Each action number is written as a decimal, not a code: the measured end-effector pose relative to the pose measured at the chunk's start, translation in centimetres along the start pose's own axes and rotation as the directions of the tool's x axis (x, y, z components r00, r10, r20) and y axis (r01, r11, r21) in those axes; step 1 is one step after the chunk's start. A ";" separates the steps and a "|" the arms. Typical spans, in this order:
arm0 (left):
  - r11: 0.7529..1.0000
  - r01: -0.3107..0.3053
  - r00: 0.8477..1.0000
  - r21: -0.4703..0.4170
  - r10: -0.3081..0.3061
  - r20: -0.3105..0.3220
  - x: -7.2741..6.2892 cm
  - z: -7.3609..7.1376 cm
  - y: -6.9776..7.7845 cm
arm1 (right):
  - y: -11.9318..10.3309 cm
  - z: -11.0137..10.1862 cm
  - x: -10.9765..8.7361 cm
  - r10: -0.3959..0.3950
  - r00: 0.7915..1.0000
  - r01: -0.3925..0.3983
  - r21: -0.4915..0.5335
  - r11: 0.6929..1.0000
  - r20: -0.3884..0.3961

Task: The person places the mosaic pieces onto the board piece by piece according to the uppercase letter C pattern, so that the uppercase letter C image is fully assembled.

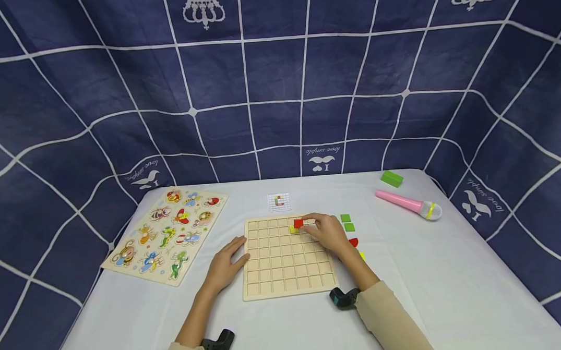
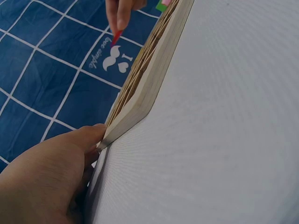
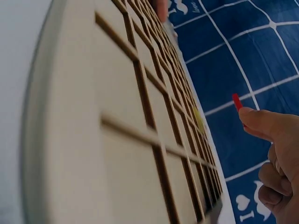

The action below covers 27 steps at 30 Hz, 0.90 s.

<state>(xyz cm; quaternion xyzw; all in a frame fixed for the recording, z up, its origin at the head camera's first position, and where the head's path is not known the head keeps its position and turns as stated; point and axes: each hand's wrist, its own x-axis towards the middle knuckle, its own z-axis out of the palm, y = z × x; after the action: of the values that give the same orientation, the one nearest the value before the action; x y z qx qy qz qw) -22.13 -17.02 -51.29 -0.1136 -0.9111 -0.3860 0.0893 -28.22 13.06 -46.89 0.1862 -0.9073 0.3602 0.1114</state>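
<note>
A light wooden grid board lies on the white table. Between thumb and fingertips, my right hand pinches a flat red square tile over the far part of the board. In the right wrist view the red tile is held on edge, above the board surface. A yellow tile sits in the grid just below it. My left hand rests against the board's left edge, fingers extended. Its thumb and fingertip touch the rim in the left wrist view.
Right of the board lie green tiles, a red piece and a yellow piece partly behind the forearm. A pattern card lies beyond the board. An insect puzzle is at left; a pink microphone and green block at right.
</note>
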 end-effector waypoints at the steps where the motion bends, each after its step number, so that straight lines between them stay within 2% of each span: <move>1: 1.000 -0.002 1.000 0.002 0.002 -0.001 0.0 0.0 0.0 | -0.2 0.4 0.3 -0.004 1.000 0.004 0.008 1.000 0.006; 7: 1.000 0.002 1.000 0.002 -0.002 -0.002 -0.1 0.0 -0.1 | -0.9 2.5 1.7 -0.019 0.998 0.018 0.007 1.000 0.064; 14: 1.000 0.016 1.000 -0.003 -0.016 0.018 -0.1 0.0 0.0 | -0.8 3.9 1.8 0.023 0.992 -0.017 -0.049 0.999 0.123; 22: 1.000 0.015 1.000 0.002 -0.015 0.005 -0.1 0.0 -0.2 | -0.8 4.3 1.8 0.023 0.992 -0.011 -0.096 0.995 0.123; 27: 1.000 0.014 1.000 0.003 -0.014 0.001 -0.1 0.0 -0.3 | -1.1 3.7 1.6 0.012 0.993 0.000 -0.094 0.996 0.121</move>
<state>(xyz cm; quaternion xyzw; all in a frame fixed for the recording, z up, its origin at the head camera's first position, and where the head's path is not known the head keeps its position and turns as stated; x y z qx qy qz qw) -22.12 -17.18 -51.51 -0.1072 -0.9125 -0.3853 0.0864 -29.50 9.34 -48.38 0.1996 -0.9289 0.3056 0.0635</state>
